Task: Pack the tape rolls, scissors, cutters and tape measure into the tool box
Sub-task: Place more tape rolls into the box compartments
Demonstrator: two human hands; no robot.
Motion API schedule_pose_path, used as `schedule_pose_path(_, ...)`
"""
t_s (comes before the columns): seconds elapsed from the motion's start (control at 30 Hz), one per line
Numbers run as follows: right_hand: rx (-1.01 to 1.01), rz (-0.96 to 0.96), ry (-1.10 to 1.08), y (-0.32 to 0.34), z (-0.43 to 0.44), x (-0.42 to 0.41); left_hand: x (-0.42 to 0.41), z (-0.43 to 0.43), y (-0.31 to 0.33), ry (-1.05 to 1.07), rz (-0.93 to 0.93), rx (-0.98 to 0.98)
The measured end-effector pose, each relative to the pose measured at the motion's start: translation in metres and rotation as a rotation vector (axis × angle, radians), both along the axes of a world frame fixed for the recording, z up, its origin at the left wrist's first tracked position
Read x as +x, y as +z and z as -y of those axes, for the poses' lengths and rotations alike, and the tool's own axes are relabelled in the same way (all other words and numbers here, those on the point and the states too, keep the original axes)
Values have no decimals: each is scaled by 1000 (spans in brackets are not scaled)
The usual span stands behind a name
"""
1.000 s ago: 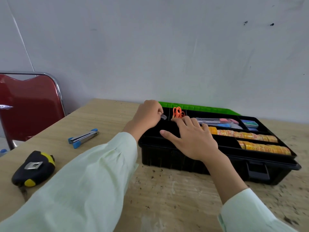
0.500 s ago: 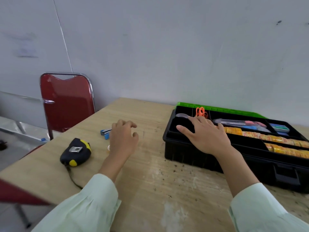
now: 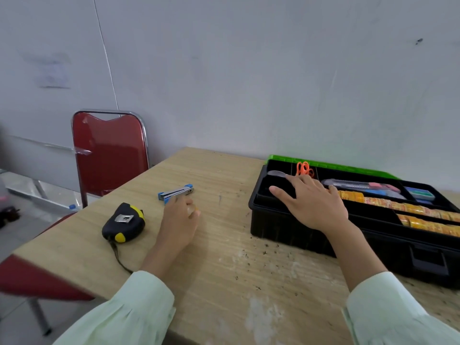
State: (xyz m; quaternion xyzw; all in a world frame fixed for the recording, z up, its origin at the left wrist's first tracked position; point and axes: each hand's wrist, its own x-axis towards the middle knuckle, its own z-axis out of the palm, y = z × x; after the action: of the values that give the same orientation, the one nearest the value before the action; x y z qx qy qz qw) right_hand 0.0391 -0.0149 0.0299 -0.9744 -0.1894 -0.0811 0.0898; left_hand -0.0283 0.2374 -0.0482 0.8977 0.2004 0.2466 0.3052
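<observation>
At the right edge of the table [image 3: 224, 260] stands the black tool box [image 3: 298, 235], open, with a green lid strip along its far side and a black latch [image 3: 428, 261] on its front wall. The right hand [image 3: 313, 204] lies flat on the left end of the box with fingers straight and spread, holding nothing. Its palm is over the front rim and its fingertips reach toward a clear tape roll [image 3: 275, 173] in the far left compartment. Beside that roll the orange-handled scissors [image 3: 304, 168] stand in a narrow slot. To their right a grey cutter [image 3: 361, 186] with a pink slider lies lengthwise in the far compartment. Two rows of yellow tape rolls [image 3: 403, 207] fill the long compartments nearer the front; their red print is too small to read. Small blue and green boxes [image 3: 420, 194] sit at the far right. Near the middle of the table the left hand [image 3: 178, 220] rests on the surface with its fingers curled round a small pale roll [image 3: 192, 209] that shows an orange edge. Just beyond its fingertips lies a blue-and-metal tool [image 3: 176, 192]. The black-and-yellow tape measure [image 3: 124, 222] sits near the left edge of the table, metal clip upward and cord trailing toward the front edge, with no legible marking. A red chair [image 3: 109, 153] stands behind the left edge.
</observation>
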Motion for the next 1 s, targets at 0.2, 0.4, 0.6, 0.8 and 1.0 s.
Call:
schedule_pose_path(0.2, 543, 113, 89, 3, 7, -4, 2, 59, 36, -219, 403, -86)
schedule_pose_path(0.4, 982, -54, 160, 16, 25, -19, 11, 125, 71, -436, 575, -70)
schedule_pose_path(0.6, 1115, -54, 128, 26, 64, -25, 29, 182, 82, -625, 589, -126)
schedule_pose_path(0.8, 1117, -7, -1, 33, 115, -33, 38, 233, 86, -780, 565, -157)
schedule_pose_path(1.0, 1099, 168, -243, 33, 173, -36, 49, 267, 79, -766, 430, -2)
